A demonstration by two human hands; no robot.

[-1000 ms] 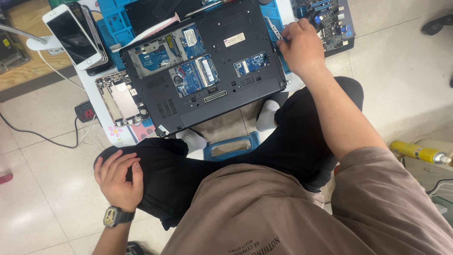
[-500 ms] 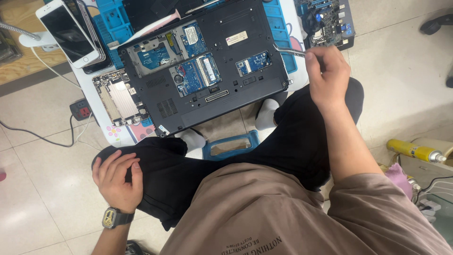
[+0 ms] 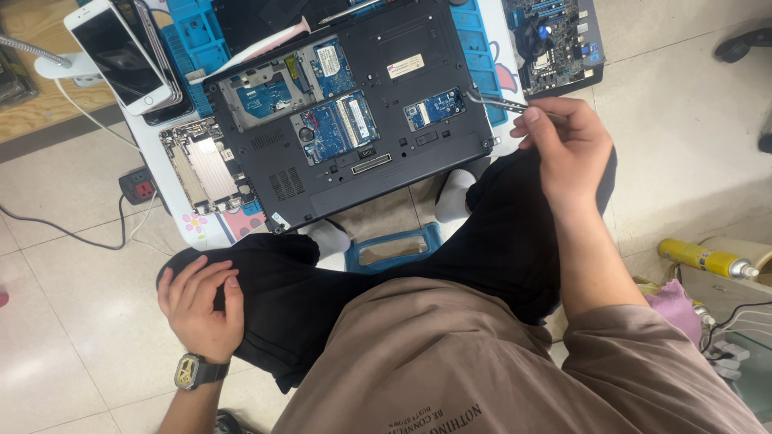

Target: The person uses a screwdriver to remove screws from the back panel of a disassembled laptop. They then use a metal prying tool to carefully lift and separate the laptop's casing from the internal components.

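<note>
The right hand [image 3: 567, 149] hovers just off the bench's right edge, its fingers [image 3: 531, 120] pinched round a slim metal tool, probably tweezers [image 3: 503, 102], though the view is too small to be sure. The tool's tip points left and reaches the right edge of the opened laptop [image 3: 354, 120], which lies underside up on the bench with its circuit boards bared. The left hand [image 3: 197, 305] rests on the person's left knee, fingers loosely curled and holding nothing. Near the bench's left corner lie a white phone [image 3: 117, 56] and an opened phone body [image 3: 205, 165]. A green circuit board [image 3: 555, 36] sits at the far right corner.
</note>
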